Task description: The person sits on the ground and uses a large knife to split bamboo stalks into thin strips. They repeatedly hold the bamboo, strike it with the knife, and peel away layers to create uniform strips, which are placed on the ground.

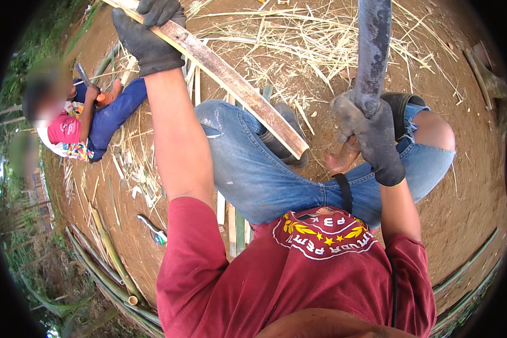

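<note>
Left hand (151,40): ahead of the body, left of centre; around the bamboo strip (236,90);
Bamboo strip: slants rightward and back toward the body; near end between the knees, crossing above one shoe (273,147);
Right hand (374,135): right of the strip, apart from it; before the right thigh;
Knife (373,50): in the right hand; blade pointing ahead, handle toward the body;
Shavings (315,45): on the ground ahead, between strip and blade and beyond;
Co-worker (65,129): left of the left forearm;
Small tool (152,230): on the ground, left of the left upper arm;
Poles (115,250): on the ground, far left, behind the co-worker; others (467,262) at rear right.
</note>
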Demonstrator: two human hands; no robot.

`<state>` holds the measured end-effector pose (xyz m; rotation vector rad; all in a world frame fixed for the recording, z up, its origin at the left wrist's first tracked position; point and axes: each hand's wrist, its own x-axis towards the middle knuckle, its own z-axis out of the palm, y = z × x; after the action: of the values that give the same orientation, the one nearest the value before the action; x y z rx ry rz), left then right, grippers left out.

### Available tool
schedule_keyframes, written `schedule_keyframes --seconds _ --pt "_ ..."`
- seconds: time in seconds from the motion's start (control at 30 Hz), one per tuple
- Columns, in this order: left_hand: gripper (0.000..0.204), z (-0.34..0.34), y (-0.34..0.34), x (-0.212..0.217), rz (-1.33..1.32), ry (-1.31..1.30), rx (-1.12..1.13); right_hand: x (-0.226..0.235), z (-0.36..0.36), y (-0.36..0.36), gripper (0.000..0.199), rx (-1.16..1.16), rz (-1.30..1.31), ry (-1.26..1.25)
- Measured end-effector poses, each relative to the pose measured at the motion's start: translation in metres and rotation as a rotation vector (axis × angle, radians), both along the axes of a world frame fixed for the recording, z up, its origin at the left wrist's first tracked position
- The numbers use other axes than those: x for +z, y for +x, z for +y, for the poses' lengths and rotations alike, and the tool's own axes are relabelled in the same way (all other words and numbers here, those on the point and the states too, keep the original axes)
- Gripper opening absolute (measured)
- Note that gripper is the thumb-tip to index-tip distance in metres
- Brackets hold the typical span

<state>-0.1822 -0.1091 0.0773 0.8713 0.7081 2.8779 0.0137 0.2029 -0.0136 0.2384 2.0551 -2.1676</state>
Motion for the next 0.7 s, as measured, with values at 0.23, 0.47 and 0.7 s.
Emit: schedule_keyframes --seconds 0.23,0.47,0.7 --pt "0.051 0.008 -0.003 -0.004 0.113 0.084 -0.109 -0.001 0.008 0.0 0.045 0.09 0.031 -0.043" --pt "0.043 0.004 0.009 0.006 0.128 -0.011 0.012 -0.007 0.002 0.0 0.045 0.108 0.051 -0.089" --pt "0.029 0.008 0.026 0.009 0.013 -0.346 0.659 0.007 -0.003 -0.001 0.047 -0.034 0.048 -0.186"
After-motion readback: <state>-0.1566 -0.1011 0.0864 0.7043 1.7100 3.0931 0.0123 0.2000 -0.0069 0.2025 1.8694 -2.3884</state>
